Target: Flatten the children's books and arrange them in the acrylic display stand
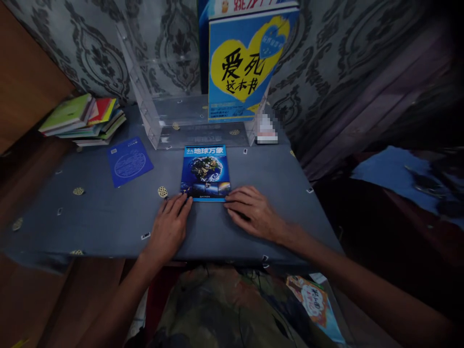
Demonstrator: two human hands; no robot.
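Note:
A blue book point(205, 170) with a picture of the Earth on its cover lies flat and closed on the table in front of me. My left hand point(171, 223) rests at the book's lower left corner, fingers stretched out and fingertips touching or very near its edge. At the lower right corner is my right hand point(253, 210), also with fingers extended, its fingertips at the book's edge. Neither hand is wrapped round anything. Behind the book stands a clear acrylic book stand point(154, 126), holding a large blue book with a yellow heart point(235, 72).
A stack of books point(85, 118) sits at the back left of the cloth-covered table point(101, 217). A dark blue booklet point(130, 162) lies nearer. A small blurred object point(267, 130) stands right of the stand. Below the table edge is an orange-covered book point(313, 302).

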